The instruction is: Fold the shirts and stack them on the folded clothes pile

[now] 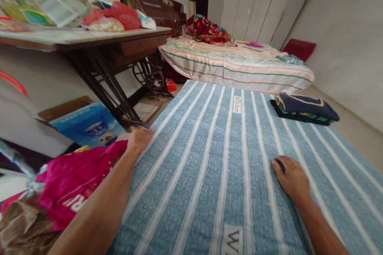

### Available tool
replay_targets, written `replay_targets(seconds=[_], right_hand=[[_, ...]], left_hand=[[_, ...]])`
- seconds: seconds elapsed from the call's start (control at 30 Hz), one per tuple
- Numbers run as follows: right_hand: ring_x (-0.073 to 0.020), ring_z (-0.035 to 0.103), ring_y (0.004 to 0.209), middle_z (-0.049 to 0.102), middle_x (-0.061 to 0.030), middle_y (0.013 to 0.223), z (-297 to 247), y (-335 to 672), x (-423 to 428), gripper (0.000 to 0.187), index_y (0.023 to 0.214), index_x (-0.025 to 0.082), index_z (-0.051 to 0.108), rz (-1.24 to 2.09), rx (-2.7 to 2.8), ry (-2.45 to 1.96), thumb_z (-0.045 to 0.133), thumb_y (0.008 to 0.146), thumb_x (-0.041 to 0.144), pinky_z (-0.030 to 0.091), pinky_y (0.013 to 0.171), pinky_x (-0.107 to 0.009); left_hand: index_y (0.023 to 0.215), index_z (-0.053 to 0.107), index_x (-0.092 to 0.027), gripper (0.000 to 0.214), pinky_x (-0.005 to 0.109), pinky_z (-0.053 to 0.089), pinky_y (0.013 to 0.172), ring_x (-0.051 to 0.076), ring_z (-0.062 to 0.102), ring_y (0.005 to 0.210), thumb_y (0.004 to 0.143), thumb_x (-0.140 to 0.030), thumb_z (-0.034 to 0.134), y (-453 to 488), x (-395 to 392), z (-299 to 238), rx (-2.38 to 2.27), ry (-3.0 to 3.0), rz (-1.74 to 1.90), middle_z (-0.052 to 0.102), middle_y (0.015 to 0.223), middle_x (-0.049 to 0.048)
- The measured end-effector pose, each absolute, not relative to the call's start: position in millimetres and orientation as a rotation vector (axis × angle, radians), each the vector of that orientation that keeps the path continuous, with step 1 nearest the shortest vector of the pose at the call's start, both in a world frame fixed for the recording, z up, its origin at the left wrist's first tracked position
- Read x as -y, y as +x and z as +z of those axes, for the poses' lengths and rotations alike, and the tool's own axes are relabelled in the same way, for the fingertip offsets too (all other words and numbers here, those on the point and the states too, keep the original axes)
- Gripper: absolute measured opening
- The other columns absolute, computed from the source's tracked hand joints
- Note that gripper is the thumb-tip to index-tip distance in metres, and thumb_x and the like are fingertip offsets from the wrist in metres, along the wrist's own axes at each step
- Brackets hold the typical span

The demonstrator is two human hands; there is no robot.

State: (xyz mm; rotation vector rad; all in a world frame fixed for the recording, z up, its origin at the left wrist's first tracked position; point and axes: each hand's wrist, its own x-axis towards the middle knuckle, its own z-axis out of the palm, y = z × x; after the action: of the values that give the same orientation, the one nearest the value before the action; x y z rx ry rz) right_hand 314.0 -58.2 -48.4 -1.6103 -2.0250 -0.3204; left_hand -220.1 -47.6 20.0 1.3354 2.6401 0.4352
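A blue sheet with white stripes (pixel 227 147) is spread over the bed in front of me. My left hand (pixel 138 140) rests at its left edge, fingers curled over the edge of the sheet. My right hand (pixel 291 177) lies palm down on the sheet at the right, its fingers bent and pressed together on the fabric, with a small dark thing at the fingertips that I cannot make out. A pink garment with white letters (pixel 76 181) lies by my left forearm.
Folded dark clothes (pixel 305 108) sit on the sheet's far right. A second bed (pixel 236 63) with a flowered bundle stands beyond. A dark wooden table (pixel 89 40) with papers and bags is at the left, a blue box (pixel 86 123) below it.
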Motion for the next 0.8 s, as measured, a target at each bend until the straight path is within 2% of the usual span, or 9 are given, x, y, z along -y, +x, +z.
replay_targets(seconds=[0.23,0.7,0.8], right_hand=[[-0.0277,0.059,0.092,0.065,-0.0122,0.096,-51,319,61,0.044,0.091,0.017,0.065,-0.257,2.0,-1.602,0.036,0.09,0.05,0.048,0.084,-0.043],[-0.0263,0.058,0.093,0.065,-0.0112,0.101,-50,318,64,0.037,0.093,0.016,0.066,-0.243,1.993,-1.62,0.041,0.09,0.043,0.047,0.085,-0.04],[-0.0255,0.057,0.095,0.065,-0.0108,0.101,-46,316,63,0.032,0.093,0.017,0.065,-0.203,1.978,-1.633,0.042,0.089,0.04,0.045,0.087,-0.039]], left_hand=[[0.098,0.066,-0.012,0.043,0.025,0.038,0.062,0.024,0.06,0.085,0.083,-0.046,0.043,-215,63,22,-2.616,1.411,0.407,0.067,0.079,0.0035],[0.1,0.065,-0.013,0.043,0.027,0.044,0.066,0.024,0.061,0.083,0.082,-0.046,0.044,-208,62,29,-2.663,1.373,0.293,0.068,0.085,0.0066],[0.097,0.065,-0.015,0.039,0.027,0.045,0.068,0.024,0.061,0.085,0.081,-0.045,0.045,-208,56,30,-2.698,1.318,0.23,0.068,0.081,0.005]])
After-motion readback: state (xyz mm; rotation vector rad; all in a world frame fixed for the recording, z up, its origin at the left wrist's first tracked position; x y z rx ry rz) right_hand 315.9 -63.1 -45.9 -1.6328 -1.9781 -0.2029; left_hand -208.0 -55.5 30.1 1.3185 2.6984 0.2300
